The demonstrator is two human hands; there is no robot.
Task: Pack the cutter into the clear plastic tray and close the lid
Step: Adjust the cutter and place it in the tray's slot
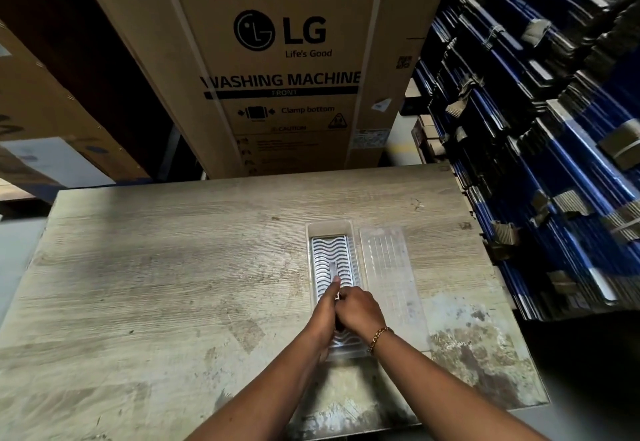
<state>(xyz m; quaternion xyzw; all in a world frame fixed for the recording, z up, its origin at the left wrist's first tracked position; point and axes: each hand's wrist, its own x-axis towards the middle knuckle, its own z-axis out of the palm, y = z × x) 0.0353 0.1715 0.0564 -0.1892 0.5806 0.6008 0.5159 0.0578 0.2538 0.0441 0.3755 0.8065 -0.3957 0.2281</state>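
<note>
A clear plastic tray (313, 233) lies lengthwise on the worn wooden table (156, 267), right of centre. Its hinged clear lid (391, 267) lies flat and open on the tray's right side. The cutter (330, 253), a white wavy-bladed plate with a dark central handle, rests inside the tray. My left hand (323, 316) and my right hand (360, 312) meet over the cutter's near half, fingers pressed on its handle. One left fingertip points along the handle. The near end of the cutter is hidden under my hands.
A tall cardboard washing machine box (277, 60) stands just behind the table's far edge. Stacks of flattened blue and black cartons (540, 129) crowd the right side, next to the table. More cardboard boxes (41, 111) sit at the left.
</note>
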